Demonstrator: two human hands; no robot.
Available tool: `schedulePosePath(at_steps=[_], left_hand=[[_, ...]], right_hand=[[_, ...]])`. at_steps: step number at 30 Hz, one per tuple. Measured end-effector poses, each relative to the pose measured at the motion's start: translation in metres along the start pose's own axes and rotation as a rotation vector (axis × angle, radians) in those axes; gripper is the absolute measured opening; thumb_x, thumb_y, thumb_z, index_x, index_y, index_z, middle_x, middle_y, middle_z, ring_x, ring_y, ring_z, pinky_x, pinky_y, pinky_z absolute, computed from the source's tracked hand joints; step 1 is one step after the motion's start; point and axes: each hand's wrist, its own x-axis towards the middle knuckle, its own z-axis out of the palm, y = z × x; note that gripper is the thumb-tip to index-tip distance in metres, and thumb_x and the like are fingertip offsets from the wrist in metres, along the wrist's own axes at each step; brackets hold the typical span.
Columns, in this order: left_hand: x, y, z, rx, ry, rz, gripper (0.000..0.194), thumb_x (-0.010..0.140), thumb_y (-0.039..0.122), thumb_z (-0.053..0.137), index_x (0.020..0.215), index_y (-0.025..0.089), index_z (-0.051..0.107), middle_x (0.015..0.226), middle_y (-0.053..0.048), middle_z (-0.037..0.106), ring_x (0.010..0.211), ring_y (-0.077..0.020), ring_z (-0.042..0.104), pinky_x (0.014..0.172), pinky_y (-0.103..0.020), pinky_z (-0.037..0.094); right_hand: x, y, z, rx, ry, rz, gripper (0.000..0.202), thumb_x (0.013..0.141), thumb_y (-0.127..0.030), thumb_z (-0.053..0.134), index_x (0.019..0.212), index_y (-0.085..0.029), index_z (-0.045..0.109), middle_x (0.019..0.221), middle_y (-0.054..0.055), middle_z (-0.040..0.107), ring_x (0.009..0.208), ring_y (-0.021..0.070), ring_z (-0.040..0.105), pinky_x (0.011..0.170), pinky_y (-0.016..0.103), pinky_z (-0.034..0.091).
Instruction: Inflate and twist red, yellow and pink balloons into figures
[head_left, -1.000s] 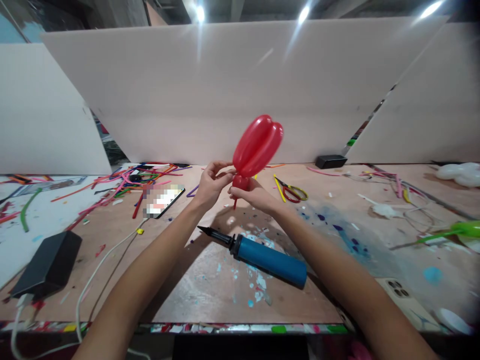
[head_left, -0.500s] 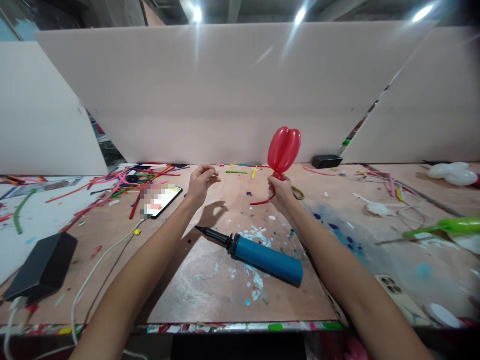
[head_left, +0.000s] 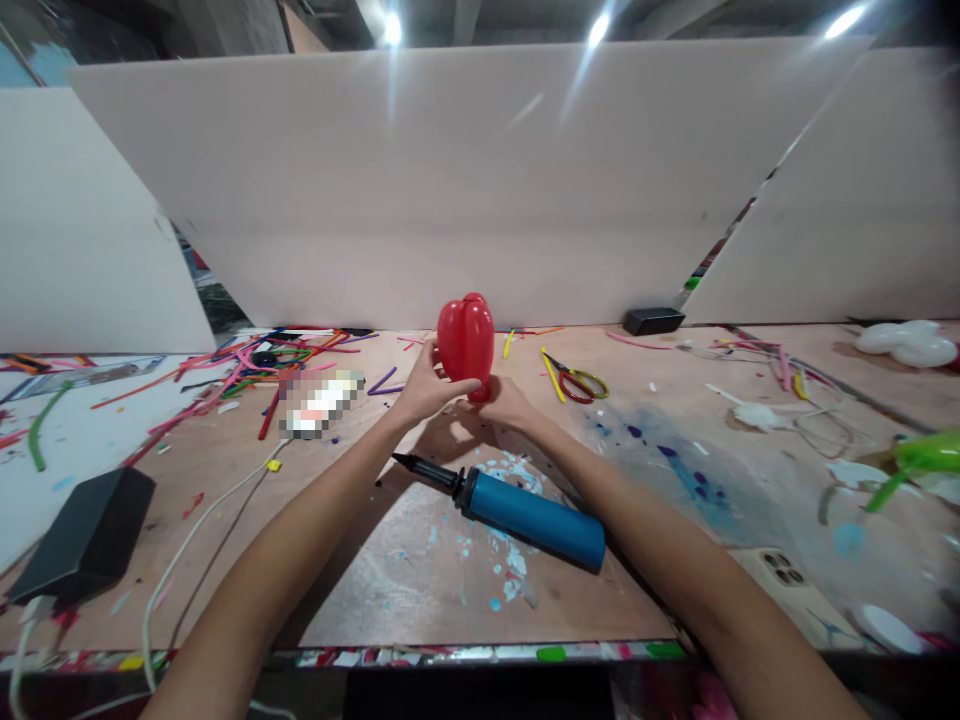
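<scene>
A red balloon [head_left: 466,342] with several rounded lobes stands upright between my hands, near the middle of the view. My left hand [head_left: 429,388] is wrapped round its left side and lower part, thumb across the front. At the balloon's knotted base, my right hand [head_left: 504,402] has its fingers closed on it; the fingertips are partly hidden. A blue hand pump [head_left: 534,515] with a black nozzle lies on the table [head_left: 360,580] below the hands.
Scissors [head_left: 581,384] lie right of the hands. Balloon strips [head_left: 247,360] and a lit phone [head_left: 321,402] are at left, near a black box [head_left: 86,530] with a cable. At right are another phone [head_left: 795,590], a green balloon [head_left: 926,455] and white balloons [head_left: 904,343].
My right hand has brought the red balloon left and lower, and my left hand has moved right and taken hold of it. The scissors and purple strips now show in full.
</scene>
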Motion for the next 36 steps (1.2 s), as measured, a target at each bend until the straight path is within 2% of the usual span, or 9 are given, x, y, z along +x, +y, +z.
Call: schedulePosePath(at_steps=[4,8,12,15,19,23,29,32,36], left_hand=[[0.001,0.000,0.002,-0.079,0.085,0.089,0.066,0.057,0.027,0.086,0.114,0.018,0.054,0.109,-0.011,0.066,0.095,-0.0230,0.066,0.079,-0.035,0.055],[0.001,0.004,0.005,-0.064,0.171,0.143,0.053,0.057,0.029,0.087,0.101,0.015,0.061,0.091,-0.008,0.069,0.081,-0.0216,0.066,0.070,-0.032,0.054],[0.001,0.004,0.008,-0.097,0.210,0.162,0.044,0.061,0.032,0.084,0.096,0.015,0.063,0.088,-0.007,0.069,0.081,-0.0208,0.066,0.070,-0.031,0.054],[0.001,0.000,0.008,-0.130,0.197,0.126,0.047,0.061,0.031,0.085,0.100,0.015,0.062,0.090,-0.007,0.070,0.086,-0.0217,0.066,0.075,-0.033,0.054],[0.001,-0.010,0.008,-0.191,0.165,0.060,0.058,0.061,0.032,0.085,0.109,0.017,0.057,0.103,-0.009,0.069,0.096,-0.0225,0.065,0.081,-0.034,0.054],[0.001,-0.021,0.008,-0.229,0.102,-0.031,0.064,0.061,0.035,0.085,0.114,0.018,0.054,0.110,-0.010,0.066,0.094,-0.0214,0.065,0.079,-0.034,0.055],[0.001,-0.025,0.007,-0.320,0.010,-0.117,0.055,0.064,0.034,0.082,0.110,0.017,0.057,0.112,-0.010,0.065,0.094,-0.0215,0.065,0.082,-0.037,0.055],[0.002,-0.026,0.006,-0.296,0.005,-0.109,0.050,0.065,0.033,0.081,0.106,0.015,0.060,0.108,-0.010,0.066,0.092,-0.0202,0.065,0.082,-0.035,0.054],[0.004,-0.029,0.003,-0.292,0.023,-0.083,0.048,0.066,0.033,0.081,0.105,0.015,0.061,0.108,-0.010,0.067,0.092,-0.0201,0.065,0.083,-0.036,0.054]], right_hand=[[0.002,-0.009,0.002,0.046,0.021,0.053,0.008,0.070,-0.025,0.056,0.067,-0.017,0.058,0.064,0.001,0.061,0.059,0.0130,0.052,0.055,0.024,0.039],[0.003,-0.013,0.002,0.041,0.039,0.076,0.015,0.073,-0.029,0.053,0.062,-0.019,0.051,0.058,-0.001,0.055,0.055,0.0127,0.048,0.053,0.025,0.037],[0.001,-0.014,0.006,-0.002,0.071,0.096,0.021,0.076,-0.033,0.053,0.062,-0.018,0.054,0.060,0.001,0.057,0.060,0.0153,0.051,0.056,0.027,0.036],[0.000,-0.010,0.007,-0.019,0.070,0.112,0.025,0.081,-0.034,0.049,0.064,-0.017,0.058,0.062,0.003,0.059,0.061,0.0164,0.053,0.056,0.027,0.036],[-0.001,-0.002,0.008,-0.010,0.042,0.131,0.031,0.085,-0.038,0.046,0.071,-0.015,0.063,0.067,0.005,0.063,0.062,0.0170,0.055,0.056,0.026,0.036],[-0.001,0.005,0.008,0.013,0.029,0.050,0.029,0.086,-0.035,0.045,0.080,-0.016,0.065,0.080,0.006,0.068,0.073,0.0181,0.058,0.063,0.026,0.041],[0.002,0.014,0.010,0.061,0.038,0.023,0.024,0.083,-0.030,0.045,0.080,-0.018,0.066,0.091,0.007,0.070,0.085,0.0205,0.060,0.077,0.030,0.045],[0.002,0.011,0.011,0.158,0.050,0.054,0.019,0.079,-0.030,0.051,0.078,-0.018,0.066,0.085,0.005,0.069,0.080,0.0192,0.059,0.072,0.028,0.046],[-0.001,0.001,0.009,0.300,0.021,0.176,0.012,0.071,-0.026,0.058,0.076,-0.015,0.062,0.067,0.001,0.061,0.059,0.0125,0.050,0.055,0.024,0.040]])
